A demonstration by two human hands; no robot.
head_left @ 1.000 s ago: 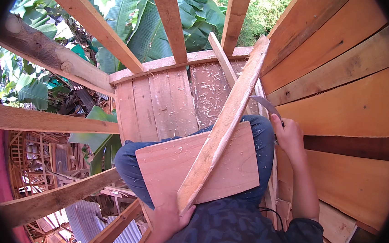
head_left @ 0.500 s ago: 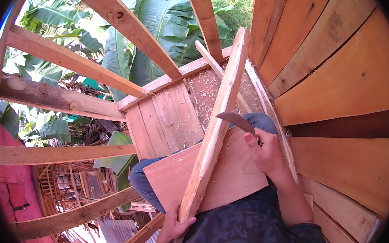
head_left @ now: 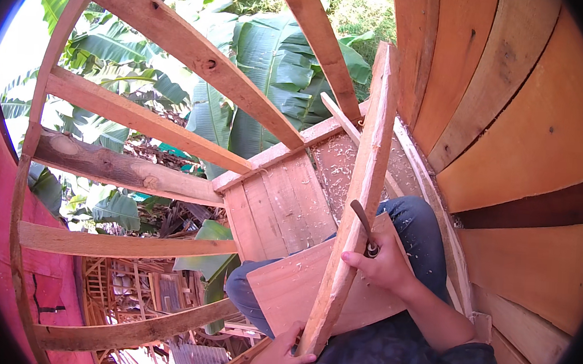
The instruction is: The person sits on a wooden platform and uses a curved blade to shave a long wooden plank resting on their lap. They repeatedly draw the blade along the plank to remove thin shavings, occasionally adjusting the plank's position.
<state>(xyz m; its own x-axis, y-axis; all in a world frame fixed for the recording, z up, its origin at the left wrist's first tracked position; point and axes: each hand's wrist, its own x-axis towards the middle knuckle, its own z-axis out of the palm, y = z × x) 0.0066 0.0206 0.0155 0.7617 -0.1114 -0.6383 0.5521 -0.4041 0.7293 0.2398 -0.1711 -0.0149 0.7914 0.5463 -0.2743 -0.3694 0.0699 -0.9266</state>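
A long, rough-shaved piece of timber (head_left: 368, 167) slants from the far boards down to my lap. My left hand (head_left: 283, 354) grips its near end, thumb across the top. In my right hand (head_left: 389, 265) is a knife (head_left: 362, 218) with a dark curved blade. The blade lies against the timber's right side, partway along, and the thumb rests on the wood just below it. Under the timber a flat wooden board (head_left: 290, 284) spans my thighs, with a few shavings on it.
Curled shavings (head_left: 337, 165) litter the plank floor (head_left: 273, 201) ahead. Spaced wooden bars (head_left: 146, 119) form an open railing on the left, with banana leaves (head_left: 266, 64) beyond. A plank wall (head_left: 514, 131) rises on the right. A thin stick (head_left: 341, 117) leans behind the timber.
My right hand and the knife have come nearer to me along the timber, and the blade has turned and come against the wood. The whole view has shifted a little.
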